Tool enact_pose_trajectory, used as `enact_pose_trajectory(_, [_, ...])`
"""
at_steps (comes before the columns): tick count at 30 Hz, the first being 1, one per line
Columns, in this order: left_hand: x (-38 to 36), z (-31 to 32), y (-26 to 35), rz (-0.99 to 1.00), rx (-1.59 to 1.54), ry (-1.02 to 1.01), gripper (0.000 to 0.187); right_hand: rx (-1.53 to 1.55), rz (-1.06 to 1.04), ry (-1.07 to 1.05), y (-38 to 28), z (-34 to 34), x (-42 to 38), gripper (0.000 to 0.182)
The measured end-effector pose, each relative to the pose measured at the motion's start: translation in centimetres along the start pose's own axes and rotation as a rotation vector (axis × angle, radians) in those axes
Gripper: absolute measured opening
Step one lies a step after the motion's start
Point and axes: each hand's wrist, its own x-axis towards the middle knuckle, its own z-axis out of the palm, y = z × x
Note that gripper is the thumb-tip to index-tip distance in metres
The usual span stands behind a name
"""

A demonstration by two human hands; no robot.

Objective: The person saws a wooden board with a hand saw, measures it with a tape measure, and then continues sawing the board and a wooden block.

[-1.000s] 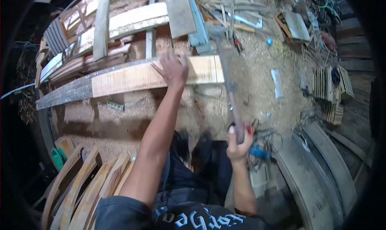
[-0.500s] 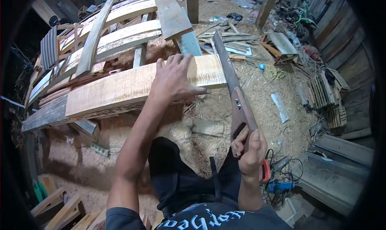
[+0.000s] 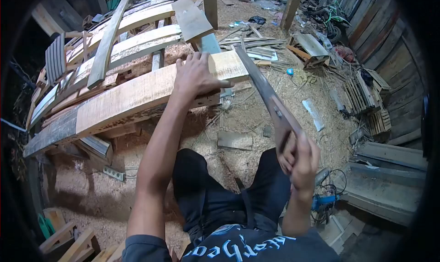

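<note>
My right hand (image 3: pixel 301 159) is closed around the wooden handle of a handsaw (image 3: pixel 260 81). The saw slants up and to the left, and its blade lies against the right end of a pale wooden plank (image 3: pixel 137 91). My left hand (image 3: pixel 195 77) grips this plank near that end, fingers over the far edge and thumb stretched along the near side. The plank runs to the lower left, where a darker, weathered section (image 3: pixel 51 133) shows. Part of the blade near the plank's edge is hard to make out.
More long planks (image 3: pixel 146 40) lie behind on a timber frame, with a loose board (image 3: pixel 191 17) on top. Sawdust and offcuts (image 3: pixel 256 46) cover the floor. Slatted wooden pieces (image 3: pixel 360 95) stand at right. A blue power tool (image 3: pixel 324 200) with a cable lies near my right arm.
My right hand has drawn the saw back toward me and to the right, and the saw slants more. My left hand stays on the plank. The view has shifted slightly.
</note>
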Motion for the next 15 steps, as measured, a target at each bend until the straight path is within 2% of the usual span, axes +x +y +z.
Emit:
enact_pose_trajectory(3, [0.2, 0.0, -0.1, 0.016, 0.016, -0.048, 0.123, 0.009, -0.044, -0.029, 0.9, -0.7, -0.1, 0.043])
enact_pose_trajectory(5, [0.6, 0.5, -0.5, 0.032, 0.006, -0.006, 0.124, 0.085, -0.074, -0.07, 2.7, 1.0, 4.4, 0.043])
enact_pose_trajectory(8, [0.4, 0.5, -0.6, 0.035, 0.01, 0.003, 0.125, 0.022, -0.065, -0.032, 1.7, 2.1, 6.6, 0.043])
enact_pose_trajectory(11, [0.6, 0.3, -0.2, 0.012, 0.027, -0.06, 0.126, 0.024, -0.049, -0.082, 1.0, -1.1, -0.5, 0.045])
enact_pose_trajectory(12, [0.7, 0.1, -0.3, -0.002, 0.037, -0.082, 0.127, 0.047, -0.054, -0.102, 1.1, -1.2, -0.6, 0.046])
enact_pose_trajectory(14, [1.1, 0.3, -0.9, 0.066, -0.008, 0.008, 0.124, 0.105, -0.057, -0.13, 1.7, -1.3, -0.9, 0.047])
enact_pose_trajectory(15, [0.7, 1.1, -1.2, 0.098, -0.034, 0.035, 0.123, -0.019, -0.188, -0.095, 3.4, -0.3, 1.5, 0.048])
